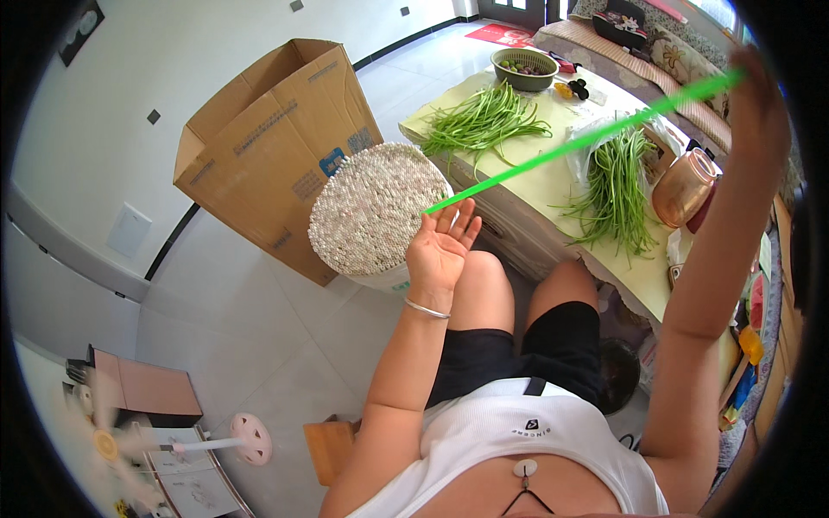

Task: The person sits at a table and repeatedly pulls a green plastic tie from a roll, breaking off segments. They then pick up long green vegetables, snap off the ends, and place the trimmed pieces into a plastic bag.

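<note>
A long, bright green flat strip (579, 145) is stretched on a slant between my two hands. Its lower end meets the thumb and index finger of my left hand (439, 252), which has a silver bangle at the wrist; the palm faces up and the other fingers are half curled. My right hand (756, 99) is raised at the far right edge, closed around the strip's upper end, its fingers dim and partly hidden. Just left of my left hand stands a round, tightly packed mass of small pale ends (380, 207) in a white container.
A tall open cardboard box (276, 155) stands behind the pale mass. On the low table (527, 186) lie two heaps of green stalks (484, 125) (617, 190), a bowl of fruit (524, 71) and a copper-coloured jar (684, 188). A fan (108, 445) stands at lower left.
</note>
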`<move>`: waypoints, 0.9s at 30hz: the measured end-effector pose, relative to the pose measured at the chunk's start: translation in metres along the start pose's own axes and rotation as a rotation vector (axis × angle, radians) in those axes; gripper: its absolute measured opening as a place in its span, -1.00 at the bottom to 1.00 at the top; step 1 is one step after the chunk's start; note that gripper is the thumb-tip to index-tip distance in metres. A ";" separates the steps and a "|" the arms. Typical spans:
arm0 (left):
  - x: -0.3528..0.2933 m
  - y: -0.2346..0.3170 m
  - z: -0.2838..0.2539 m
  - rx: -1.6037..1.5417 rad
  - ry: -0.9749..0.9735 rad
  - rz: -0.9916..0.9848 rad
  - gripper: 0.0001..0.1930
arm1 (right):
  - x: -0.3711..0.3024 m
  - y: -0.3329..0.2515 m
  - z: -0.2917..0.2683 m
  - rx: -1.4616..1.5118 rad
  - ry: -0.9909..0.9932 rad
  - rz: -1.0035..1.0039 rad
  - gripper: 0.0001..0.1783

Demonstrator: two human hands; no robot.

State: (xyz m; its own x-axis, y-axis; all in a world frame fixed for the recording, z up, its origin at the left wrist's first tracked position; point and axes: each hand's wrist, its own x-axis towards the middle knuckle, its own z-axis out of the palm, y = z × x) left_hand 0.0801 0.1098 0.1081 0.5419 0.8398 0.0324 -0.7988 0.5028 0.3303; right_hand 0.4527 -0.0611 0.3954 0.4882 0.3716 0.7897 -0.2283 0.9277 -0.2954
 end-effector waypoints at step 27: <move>-0.115 0.048 0.095 1.391 -0.996 -0.252 -0.85 | -0.266 0.037 0.042 -0.530 -0.952 0.646 -0.62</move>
State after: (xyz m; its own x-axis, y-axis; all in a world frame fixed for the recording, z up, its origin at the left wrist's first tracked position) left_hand 0.0049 0.0180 0.2100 0.9771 0.0655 0.2026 -0.1605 -0.3987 0.9029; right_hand 0.2788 -0.1271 0.1970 -0.4336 0.7921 0.4296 0.2740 0.5701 -0.7746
